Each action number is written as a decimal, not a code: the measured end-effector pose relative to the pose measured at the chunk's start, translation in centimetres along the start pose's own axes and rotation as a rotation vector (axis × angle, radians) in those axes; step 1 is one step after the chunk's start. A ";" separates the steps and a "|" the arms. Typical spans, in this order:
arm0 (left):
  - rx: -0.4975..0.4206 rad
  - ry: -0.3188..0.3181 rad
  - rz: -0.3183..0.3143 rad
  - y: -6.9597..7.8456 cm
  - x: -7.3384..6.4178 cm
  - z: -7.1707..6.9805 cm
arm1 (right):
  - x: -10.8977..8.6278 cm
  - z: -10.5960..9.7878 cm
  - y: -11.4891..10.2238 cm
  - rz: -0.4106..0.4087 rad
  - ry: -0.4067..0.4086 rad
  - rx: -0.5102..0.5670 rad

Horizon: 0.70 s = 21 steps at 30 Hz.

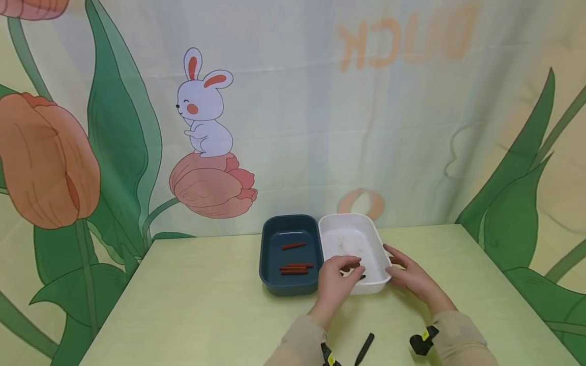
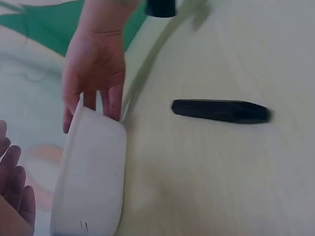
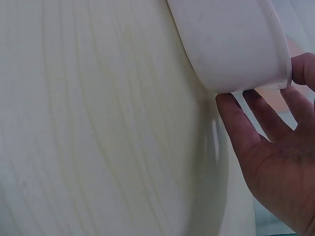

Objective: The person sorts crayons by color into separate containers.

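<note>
My left hand hovers over the near part of a white tray, fingers bent and thumb close to the fingertips. In the left wrist view its loosely bent fingers show nothing between them. A short dark stick shows in the tray just beyond the thumb, partly hidden by the hand. At the tray's right side, my right hand grips the rim, thumb and fingers on either side of the wall. Its fingers touch the outside of the tray in the right wrist view.
A dark blue tray stands against the white one's left side, holding several reddish-brown sticks. On the table near the front lies a black faceted stick with a tapered end. A printed curtain hangs behind.
</note>
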<state>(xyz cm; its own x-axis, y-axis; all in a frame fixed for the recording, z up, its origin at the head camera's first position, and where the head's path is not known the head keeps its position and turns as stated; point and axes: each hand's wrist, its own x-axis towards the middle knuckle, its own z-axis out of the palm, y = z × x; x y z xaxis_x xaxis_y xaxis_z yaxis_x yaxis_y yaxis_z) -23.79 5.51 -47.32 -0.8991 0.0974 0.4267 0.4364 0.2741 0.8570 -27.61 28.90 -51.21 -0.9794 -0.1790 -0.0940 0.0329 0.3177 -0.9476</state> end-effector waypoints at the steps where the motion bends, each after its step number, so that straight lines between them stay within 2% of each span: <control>1: 0.010 -0.003 0.014 0.0 -0.2 0.0 | 0.0 0.0 0.0 0.001 -0.001 0.000; 5: 0.025 -0.031 0.071 -0.1 -1.2 0.1 | 0.1 0.0 0.0 0.009 0.003 -0.006; 10: 0.097 -0.069 0.164 -0.2 -2.4 0.2 | 0.3 -0.1 0.1 0.014 0.007 -0.011; 17: 0.119 -0.152 0.166 -1.0 -4.7 -0.3 | 0.2 0.0 0.1 0.007 0.008 0.004; 21: 0.125 -0.199 0.197 -1.5 -6.2 -0.5 | 0.2 0.0 0.1 0.004 0.003 0.008</control>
<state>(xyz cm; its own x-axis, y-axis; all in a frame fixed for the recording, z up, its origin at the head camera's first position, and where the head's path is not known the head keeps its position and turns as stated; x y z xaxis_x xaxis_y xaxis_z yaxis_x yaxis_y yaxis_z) -18.90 4.00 -51.09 -0.7920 0.3422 0.5056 0.6065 0.3456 0.7161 -27.81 28.90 -51.36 -0.9797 -0.1754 -0.0966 0.0379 0.3113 -0.9496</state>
